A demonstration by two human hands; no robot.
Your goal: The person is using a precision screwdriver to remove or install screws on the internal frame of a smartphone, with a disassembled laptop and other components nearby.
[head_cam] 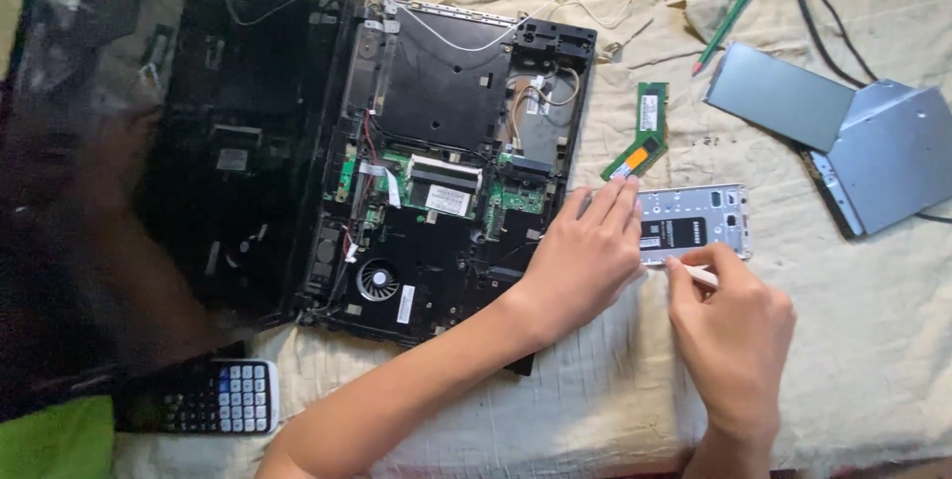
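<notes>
A silver metal plate point(699, 216) with cut-outs and a dark label lies on a cream cloth point(615, 400), right of an opened laptop point(446, 142). My left hand point(585, 256) reaches across from the lower left, its fingers pressing flat on the plate's left end. At the plate's lower edge, my right hand point(734, 315) pinches a small white tool point(700, 276), tip against the plate. The laptop's board, fan and wires are exposed.
Two green memory sticks point(645, 132) lie just above the plate. A grey optical drive point(892, 157) and a flat grey metal sheet point(778, 97) sit at the right with black cables point(823, 33). A green pencil point(739, 8) lies at the top, a calculator point(223, 398) at the lower left.
</notes>
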